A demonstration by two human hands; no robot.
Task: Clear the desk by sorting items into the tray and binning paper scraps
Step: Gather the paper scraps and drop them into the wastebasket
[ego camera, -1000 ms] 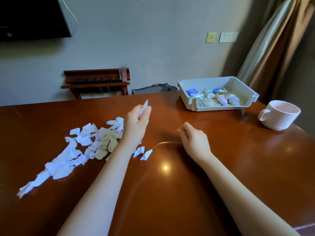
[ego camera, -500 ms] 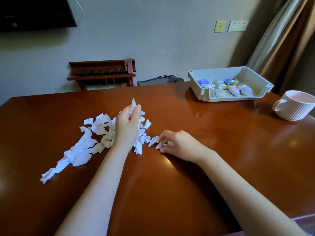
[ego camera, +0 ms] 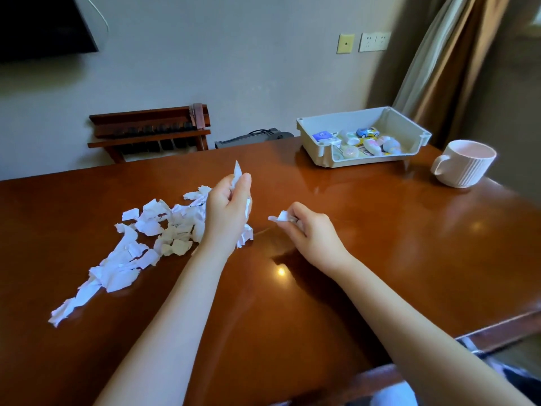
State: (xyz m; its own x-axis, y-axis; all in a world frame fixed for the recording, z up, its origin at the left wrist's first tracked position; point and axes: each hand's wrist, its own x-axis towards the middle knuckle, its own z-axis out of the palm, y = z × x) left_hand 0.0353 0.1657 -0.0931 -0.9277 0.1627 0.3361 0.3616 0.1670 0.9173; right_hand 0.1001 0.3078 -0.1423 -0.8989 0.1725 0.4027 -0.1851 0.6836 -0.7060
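A long pile of torn white paper scraps (ego camera: 137, 244) lies on the brown desk (ego camera: 380, 244), left of centre. My left hand (ego camera: 227, 212) hovers at the pile's right end, closed around a bunch of scraps, one sticking up above my fingers. My right hand (ego camera: 310, 232) is just to the right of it, lifted off the desk and pinching a few small scraps (ego camera: 281, 216). The grey-white tray (ego camera: 322, 136) stands at the far right of the desk and holds several small items, among them a blue toy car (ego camera: 367, 132).
A ribbed pink-white mug (ego camera: 465, 164) stands at the desk's right edge, near the tray. Behind the desk are a dark wooden rack (ego camera: 149, 130) and a black device against the wall. A curtain hangs at the right. No bin is in view.
My right hand reached left to the loose scraps near the pile, closed on them and lifted off the desk. My left hand kept its bunch of scraps.
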